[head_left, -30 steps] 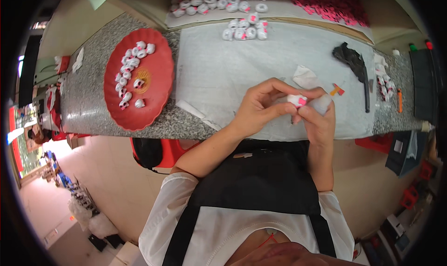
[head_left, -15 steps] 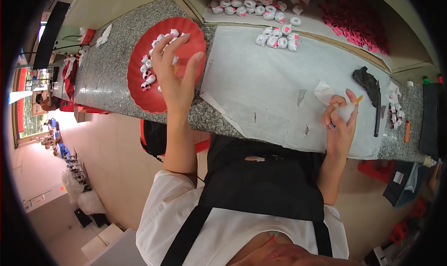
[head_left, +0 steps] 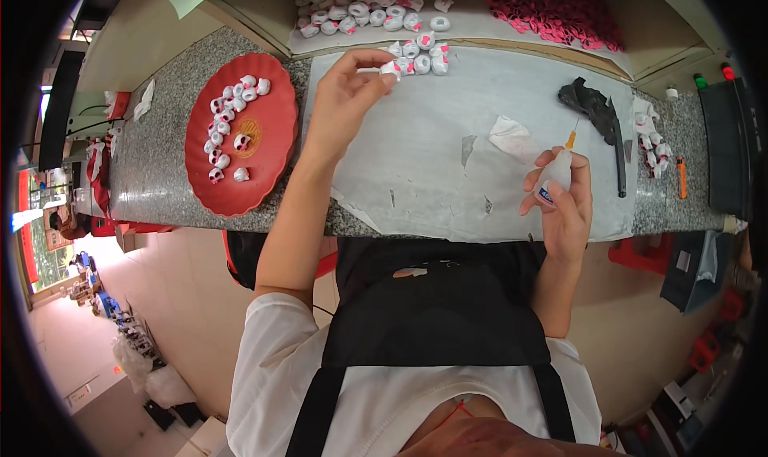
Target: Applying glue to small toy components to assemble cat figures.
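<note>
My left hand reaches to the far side of the paper-covered bench, thumb and forefinger closed on a small white ornament. That piece is at the left end of a tight cluster of white ornaments with pink bows. In my right hand, over the right part of the paper, is a small translucent squeeze bottle, held tilted with its orange tip and thin needle pointing up. To the left, a red scalloped plate carries several white ornaments, some showing dark pink openings.
White paper covers the bench, with a crumpled tissue on it. Beyond, a shelf holds white ornaments and a pink heap. At right are black crumpled material, a black pen and an orange pen.
My left hand has moved right from above the red plate to the white cluster, its spread fingers now closed on an ornament. The bottle in my right hand now points more upright.
</note>
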The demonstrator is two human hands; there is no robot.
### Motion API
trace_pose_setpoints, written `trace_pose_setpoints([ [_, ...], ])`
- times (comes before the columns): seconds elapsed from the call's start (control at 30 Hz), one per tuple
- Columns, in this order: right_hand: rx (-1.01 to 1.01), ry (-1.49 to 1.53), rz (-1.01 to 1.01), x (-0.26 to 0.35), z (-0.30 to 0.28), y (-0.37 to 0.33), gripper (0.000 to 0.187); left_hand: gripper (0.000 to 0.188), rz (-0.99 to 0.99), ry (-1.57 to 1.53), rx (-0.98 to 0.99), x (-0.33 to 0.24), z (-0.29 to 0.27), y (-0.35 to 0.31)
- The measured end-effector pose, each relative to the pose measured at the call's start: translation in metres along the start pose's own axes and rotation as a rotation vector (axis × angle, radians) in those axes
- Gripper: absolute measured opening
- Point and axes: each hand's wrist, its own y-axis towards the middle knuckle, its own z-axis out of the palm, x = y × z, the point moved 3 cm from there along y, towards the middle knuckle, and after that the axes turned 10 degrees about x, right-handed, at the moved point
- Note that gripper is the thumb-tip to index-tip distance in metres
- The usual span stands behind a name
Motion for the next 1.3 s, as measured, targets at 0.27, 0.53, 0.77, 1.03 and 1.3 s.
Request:
trace_pose_setpoints([
  [0.27,-0.062,-0.051,-0.043,0.008,0.011,0.007,0.040,0.018,-0.173,-1.071,0.219,-0.002,0.067,-0.029],
  [0.53,-0.252,0.097,-0.398,0.023,-0.001,0.003,0.027,0.034,-0.177,-1.001,0.294,-0.001,0.082,-0.037],
  [0.77,-0.277,-0.221,-0.542,0.026,0.021,0.001,0.029,0.037,-0.023,-0.778,0.239,0.001,0.078,-0.043],
  [1.03,-0.064,-0.636,-0.723,0.026,0.042,-0.006,0.044,0.034,0.013,-0.744,0.161,0.000,0.078,-0.045],
  [1.3,-0.015,-0.664,-0.740,0.026,0.043,-0.005,0.044,0.034,0.015,-0.732,0.173,-0.001,0.079,-0.044],
])
